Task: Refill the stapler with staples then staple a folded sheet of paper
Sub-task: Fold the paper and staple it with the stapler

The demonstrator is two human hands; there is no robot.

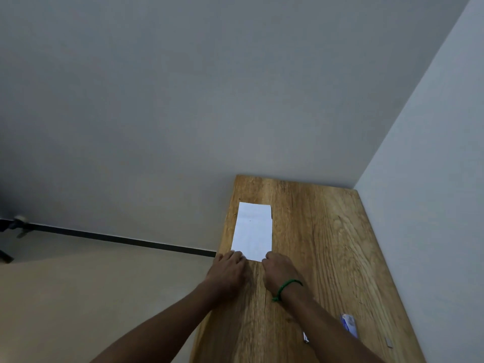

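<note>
A white folded sheet of paper [252, 230] lies flat on the wooden table [314, 244], near its left edge. My left hand [227, 271] rests palm down with its fingertips on the sheet's near left corner. My right hand [279, 273], with a green band on the wrist, presses its fingers on the near right corner. A small blue and white staple box [349, 324] lies by my right forearm. A metal tip [305, 337], maybe the stapler, shows beside the arm; the rest is hidden. A short strip of staples [389, 342] lies near the right edge.
The table stands in a corner, with grey walls behind it and along its right side. To the left the table edge drops to a beige floor [91, 297] with a dark skirting line. A dark stand's foot [6, 255] shows at far left.
</note>
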